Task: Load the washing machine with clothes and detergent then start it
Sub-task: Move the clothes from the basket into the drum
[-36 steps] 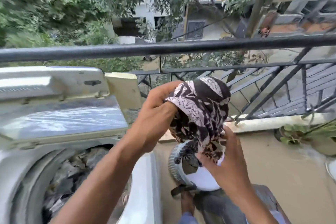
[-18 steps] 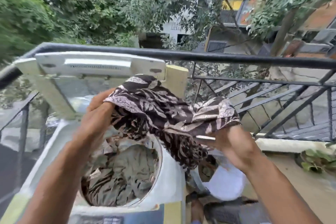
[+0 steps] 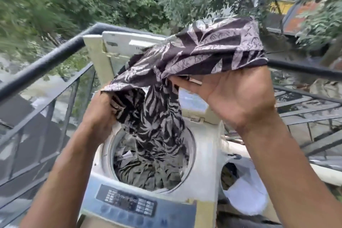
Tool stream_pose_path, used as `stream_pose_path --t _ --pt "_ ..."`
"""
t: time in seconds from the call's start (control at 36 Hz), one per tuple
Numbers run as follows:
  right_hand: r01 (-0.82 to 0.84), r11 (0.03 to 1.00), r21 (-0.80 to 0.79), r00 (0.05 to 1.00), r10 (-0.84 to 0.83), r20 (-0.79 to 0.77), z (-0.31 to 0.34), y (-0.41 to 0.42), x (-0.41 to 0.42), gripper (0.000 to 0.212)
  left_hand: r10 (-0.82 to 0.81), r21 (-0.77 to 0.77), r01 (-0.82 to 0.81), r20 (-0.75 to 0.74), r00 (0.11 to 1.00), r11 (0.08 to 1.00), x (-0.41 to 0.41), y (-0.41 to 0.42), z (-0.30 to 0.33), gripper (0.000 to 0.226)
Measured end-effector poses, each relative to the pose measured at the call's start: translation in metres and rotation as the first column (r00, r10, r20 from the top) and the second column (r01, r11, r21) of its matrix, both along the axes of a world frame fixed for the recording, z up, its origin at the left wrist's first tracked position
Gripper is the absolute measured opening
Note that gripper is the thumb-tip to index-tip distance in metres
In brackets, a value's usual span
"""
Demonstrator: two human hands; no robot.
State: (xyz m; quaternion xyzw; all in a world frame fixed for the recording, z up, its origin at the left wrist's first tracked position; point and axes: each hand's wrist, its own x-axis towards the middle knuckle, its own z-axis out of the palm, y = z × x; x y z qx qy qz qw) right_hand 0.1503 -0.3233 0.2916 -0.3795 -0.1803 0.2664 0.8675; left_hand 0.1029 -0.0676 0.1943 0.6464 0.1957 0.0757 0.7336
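since half a second ago, both hands have carried the patterned garment (image 3: 194, 57) from beside the tub to directly above the drum opening (image 3: 149, 161); its lower end now hangs into the drum onto clothes already loaded. left hand (image 3: 100, 114) grips one bunched end near the drum rim. right hand (image 3: 235, 96) is raised, palm facing the camera, with cloth draped over its fingers; whether they pinch it cannot be determined. judgement: release is next. detergent and the control panel (image 3: 129, 203) remain pending.
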Motion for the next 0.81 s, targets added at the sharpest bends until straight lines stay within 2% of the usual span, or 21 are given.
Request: stream_pose_path --t 0.08,0.19,0.28,0.39,0.44,0.5,0.56,0.58,0.64,0.72,0.81 --pt "0.022 0.999 -0.027 1.0 -0.023 -0.019 -0.007 0.015 0.007 0.068 -0.005 -0.014 0.005 -0.011 1.0 1.0 0.005 0.011 -0.004 0.035" --pt "0.12 0.978 -0.171 0.991 -0.129 -0.041 -0.029 0.028 0.011 0.062 0.054 0.015 -0.053 -0.111 0.992 0.998 0.013 0.026 -0.027 0.037" --pt "0.175 0.949 -0.261 0.978 -0.197 -0.062 -0.052 0.033 0.014 0.048 0.056 0.045 -0.048 -0.199 0.978 0.998 0.018 0.035 -0.055 0.034" --pt "0.23 0.857 -0.461 0.955 -0.29 -0.062 -0.087 0.035 0.025 0.046 0.064 0.164 -0.027 -0.224 0.973 0.986 0.024 0.035 -0.077 0.028" --pt "0.252 0.773 -0.582 0.944 -0.329 -0.028 -0.108 0.035 0.034 0.048 0.085 0.274 -0.019 -0.233 0.969 0.962 0.023 0.042 -0.088 0.031" --pt "0.277 0.656 -0.702 0.93 -0.368 0.023 -0.129 0.037 0.042 0.038 0.058 0.376 0.044 -0.253 0.966 0.925 0.022 0.046 -0.101 0.037" --pt "0.305 0.499 -0.811 0.916 -0.388 0.106 -0.157 0.037 0.049 0.029 0.02 0.509 0.143 -0.301 0.953 0.849 0.021 0.048 -0.115 0.041" --pt "0.309 0.409 -0.859 0.916 -0.371 0.153 -0.171 0.037 0.051 0.033 0.02 0.542 0.172 -0.33 0.944 0.823 0.021 0.048 -0.123 0.047" --pt "0.296 0.247 -0.923 0.934 -0.275 0.226 -0.198 0.036 0.05 0.05 0.033 0.591 0.234 -0.404 0.914 0.772 0.022 0.045 -0.136 0.059" --pt "0.346 0.041 -0.937 0.937 -0.073 0.343 -0.228 0.036 0.04 0.059 0.03 0.694 0.342 -0.464 0.885 0.634 0.022 0.04 -0.156 0.048" --pt "0.388 -0.014 -0.922 0.914 0.139 0.382 -0.25 0.044 0.027 0.051 -0.092 0.669 0.482 -0.53 0.843 0.565 0.022 0.035 -0.181 0.043"
